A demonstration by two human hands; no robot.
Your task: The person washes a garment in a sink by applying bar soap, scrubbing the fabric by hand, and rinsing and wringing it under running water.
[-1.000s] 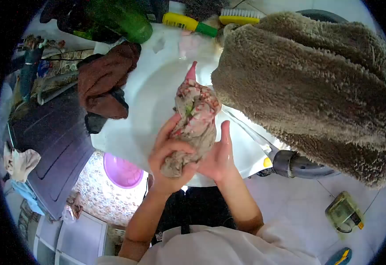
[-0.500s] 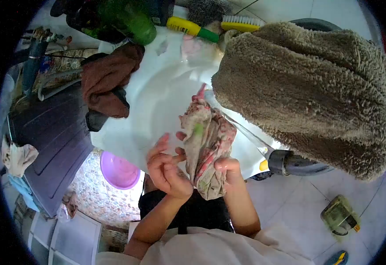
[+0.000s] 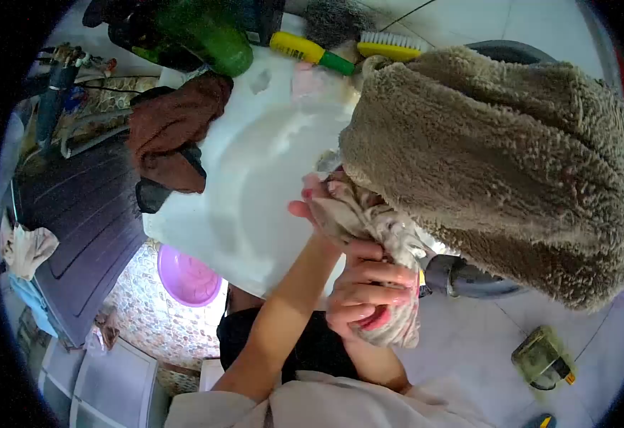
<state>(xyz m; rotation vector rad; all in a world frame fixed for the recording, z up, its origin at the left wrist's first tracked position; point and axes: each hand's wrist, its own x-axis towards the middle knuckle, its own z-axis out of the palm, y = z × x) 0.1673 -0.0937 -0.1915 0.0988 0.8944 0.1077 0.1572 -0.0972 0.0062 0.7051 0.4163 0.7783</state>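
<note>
A wet, pale cloth [image 3: 397,232] with red and pink patches is bunched between my hands, over the near right edge of the white sink [image 3: 244,185]. My right hand [image 3: 369,292] is closed around its lower part, and a loose end hangs below the fingers. At the cloth's upper end is my left hand [image 3: 314,203], partly covered by the fabric; the fingers that show curl against it. Beside the cloth a thick brown-grey towel [image 3: 497,164] hides the right side of the sink.
A brown cloth [image 3: 176,135] hangs over the sink's left rim. Along the back are a green bottle [image 3: 230,53], a yellow-and-green tube [image 3: 310,51] and a scrub brush [image 3: 390,46]. A purple basin [image 3: 187,274] and a greenish container [image 3: 542,359] stand lower down.
My left hand has moved up and right to the cloth's upper end. My right hand has turned and closed around the lower part. The cloth has shifted right and is more bunched.
</note>
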